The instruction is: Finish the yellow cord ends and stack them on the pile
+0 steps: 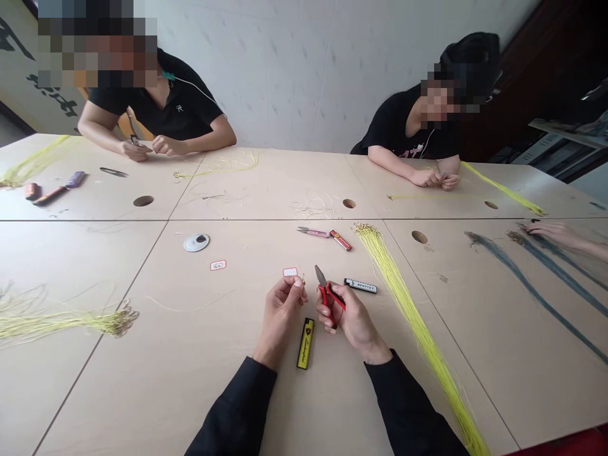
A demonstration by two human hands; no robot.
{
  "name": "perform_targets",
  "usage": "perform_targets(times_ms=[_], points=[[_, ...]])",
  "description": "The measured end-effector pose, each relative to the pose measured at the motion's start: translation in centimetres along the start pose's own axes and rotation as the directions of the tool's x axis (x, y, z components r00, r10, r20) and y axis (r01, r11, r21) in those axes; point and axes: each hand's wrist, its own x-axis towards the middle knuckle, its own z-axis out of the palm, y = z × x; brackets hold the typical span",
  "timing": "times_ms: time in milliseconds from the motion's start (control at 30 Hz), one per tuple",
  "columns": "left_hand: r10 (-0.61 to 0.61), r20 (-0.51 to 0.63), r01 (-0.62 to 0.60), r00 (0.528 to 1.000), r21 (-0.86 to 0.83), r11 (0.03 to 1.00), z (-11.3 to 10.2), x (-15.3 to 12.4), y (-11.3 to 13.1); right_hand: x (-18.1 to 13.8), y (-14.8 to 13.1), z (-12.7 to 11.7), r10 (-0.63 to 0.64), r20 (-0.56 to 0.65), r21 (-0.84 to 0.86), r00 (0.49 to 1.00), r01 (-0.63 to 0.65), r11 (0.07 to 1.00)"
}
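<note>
"Both your hands are working close together. What is each one gripping?"

"Your left hand (280, 316) is pinching what looks like a tiny gold hook (303, 278), and your right hand (350, 324) is clenching red-handled snips (329, 296)."

"How is that hook handling?"

"It's looking light, stiff and slippery, so you're holding it right at the fingertips (298, 283). It's easy to lose against the pale table (142, 392)."

"What's lying around your grip?"

"A yellow rubber tag (305, 343) is lying just nearer you than your hands, a black Bentley strip (360, 285) is sitting just beyond the snips, and limp yellow cords (413, 323) are trailing past your right hand. They're feeling soft, so you're best taking them at their gathered end."
</note>
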Motion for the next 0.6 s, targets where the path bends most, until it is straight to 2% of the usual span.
perform_targets(times_ms=[33, 67, 133, 200, 267, 400, 600], points=[[-0.001, -0.002, 0.001, 1.0, -0.008, 1.0, 0.0, 0.0, 0.0, 0.0, 0.1, 0.2, -0.126, -0.073, -0.18, 0.989, 0.111, 0.977], [-0.003, -0.007, 0.002, 1.0, -0.015, 1.0, 0.1, 0.0, 0.1, 0.0, 0.2, 0.4, -0.272, -0.13, -0.39, 0.953, 0.203, 0.898], [-0.008, -0.022, 0.007, 1.0, -0.04, 0.999, 0.2, 0.0, 0.2, 0.0, 0.3, 0.7, -0.541, -0.138, -0.747, 0.83, 0.271, 0.607], [-0.011, -0.039, 0.008, 0.999, -0.075, 0.997, 0.2, 0.1, 0.4, -0.1, 0.5, 0.9, -0.677, -0.064, -0.912, 0.733, 0.232, 0.338], [-0.011, -0.047, 0.006, 0.999, -0.105, 0.994, 0.2, 0.1, 0.5, 0.0, 0.7, 0.9, -0.734, -0.013, -0.966, 0.68, 0.181, 0.184], [-0.009, -0.052, 0.003, 0.999, -0.123, 0.992, 0.2, 0.1, 0.8, 0.2, 1.1, 0.8, -0.785, 0.022, -0.995, 0.62, 0.09, 0.043], [-0.024, -0.068, 0.016, 0.997, -0.122, 0.992, 0.4, 0.0, 1.0, 0.4, 1.2, 0.8, -0.84, 0.076, -0.996, 0.537, 0.084, -0.037]])
